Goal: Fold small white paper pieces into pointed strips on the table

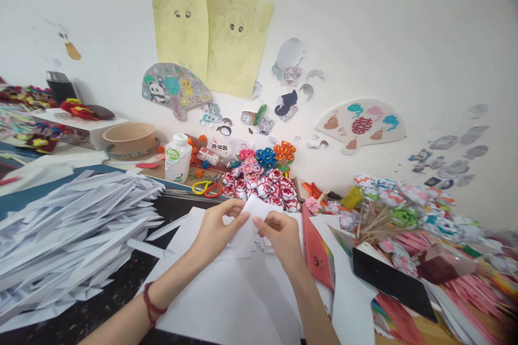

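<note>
Between my two hands is a small piece of white paper (259, 209), held up above the work surface. My left hand (222, 229) pinches its left side between thumb and fingers. On its right, my right hand (280, 234) grips the lower edge with thumb and curled fingers. Small white paper pieces (243, 249) lie just under the hands, on large white sheets (226, 296). Whether the held paper is folded is too hard to make out. A dark red cord bracelet (150, 304) circles my left wrist.
A big heap of folded white paper strips (76, 237) fills the left. Red-and-white paper flowers (263, 186), scissors (207, 188) and a white bottle (178, 159) stand behind the hands. At right lie a red packet (318, 250), a black phone (392, 280) and many paper flowers (404, 216).
</note>
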`<state>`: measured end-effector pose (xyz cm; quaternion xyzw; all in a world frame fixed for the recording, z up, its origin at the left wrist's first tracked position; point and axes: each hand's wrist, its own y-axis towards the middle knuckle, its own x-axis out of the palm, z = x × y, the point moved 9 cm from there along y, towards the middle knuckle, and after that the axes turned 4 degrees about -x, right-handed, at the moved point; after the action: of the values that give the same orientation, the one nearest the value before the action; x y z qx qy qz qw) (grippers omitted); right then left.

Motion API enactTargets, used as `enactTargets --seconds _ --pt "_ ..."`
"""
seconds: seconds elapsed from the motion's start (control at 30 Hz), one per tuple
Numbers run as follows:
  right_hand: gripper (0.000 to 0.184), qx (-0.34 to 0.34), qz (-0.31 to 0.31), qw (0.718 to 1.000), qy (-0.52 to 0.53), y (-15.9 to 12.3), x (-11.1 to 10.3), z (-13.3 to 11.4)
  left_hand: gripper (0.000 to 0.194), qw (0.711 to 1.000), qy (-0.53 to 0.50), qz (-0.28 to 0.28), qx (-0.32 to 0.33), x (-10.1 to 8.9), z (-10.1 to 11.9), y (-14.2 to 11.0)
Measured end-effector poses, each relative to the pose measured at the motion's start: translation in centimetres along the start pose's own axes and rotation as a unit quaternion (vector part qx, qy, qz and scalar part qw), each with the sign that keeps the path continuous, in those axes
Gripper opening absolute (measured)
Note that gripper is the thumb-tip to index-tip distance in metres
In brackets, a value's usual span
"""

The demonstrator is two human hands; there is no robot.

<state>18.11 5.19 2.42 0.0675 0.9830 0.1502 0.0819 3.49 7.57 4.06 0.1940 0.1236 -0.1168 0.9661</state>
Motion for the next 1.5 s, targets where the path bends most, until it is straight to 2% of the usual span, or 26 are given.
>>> enactTargets --seconds 0.2,0.57,1.17,1.5 --pt "0.02 -0.009 0.007 1.0 0.006 0.1 -0.4 -0.4 0.021 0.998 -0.055 0.006 -0.034 -0.2 -0.7 0.0" --pt "0.026 -0.012 -0.045 0.999 -0.004 -0.1 0.3 -1.1 0.023 0.992 -0.101 0.022 -0.079 -0.3 -1.5 0.1" --pt "0.025 -0.005 -0.08 0.996 0.041 -0.2 0.6 -0.5 0.019 0.988 -0.126 0.009 -0.091 -0.2 -1.2 -0.1" --pt "0.023 -0.011 -0.074 0.997 0.027 -0.2 0.3 -0.6 0.02 0.989 -0.118 0.0 -0.093 -0.1 -1.1 0.0"
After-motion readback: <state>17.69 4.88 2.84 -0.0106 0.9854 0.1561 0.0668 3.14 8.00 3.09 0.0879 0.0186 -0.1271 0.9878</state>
